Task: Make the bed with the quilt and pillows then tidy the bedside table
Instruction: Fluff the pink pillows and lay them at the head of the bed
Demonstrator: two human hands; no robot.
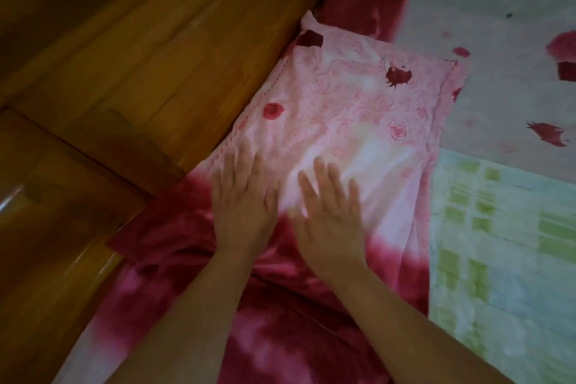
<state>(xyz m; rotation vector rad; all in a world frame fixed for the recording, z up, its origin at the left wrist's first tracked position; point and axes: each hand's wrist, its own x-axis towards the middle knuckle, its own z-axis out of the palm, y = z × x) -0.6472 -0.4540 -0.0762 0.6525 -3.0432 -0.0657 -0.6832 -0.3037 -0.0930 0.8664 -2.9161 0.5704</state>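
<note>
Your left hand (246,206) and right hand (330,212): two hands, palm-down, side by side, blurred. Fingers straight and spread, gripping nothing, pressing flat on near part of pink rose-print pillow (358,103). Forearms reach in from bottom edge over crumpled red-and-pink fabric (280,321). One pillow in view, its left edge against wooden headboard (156,56). One green-checked cloth (498,243) just beside pillow on right. White sheet (514,103) with red flower prints beyond. Dark red cloth corner (358,6) past pillow's far end.

The pink pillow (352,103) with rose print lies flat, its long side going from 7 to 1 o'clock; the wrinkled red and pink quilt (280,321) lies at its 6 o'clock
</note>
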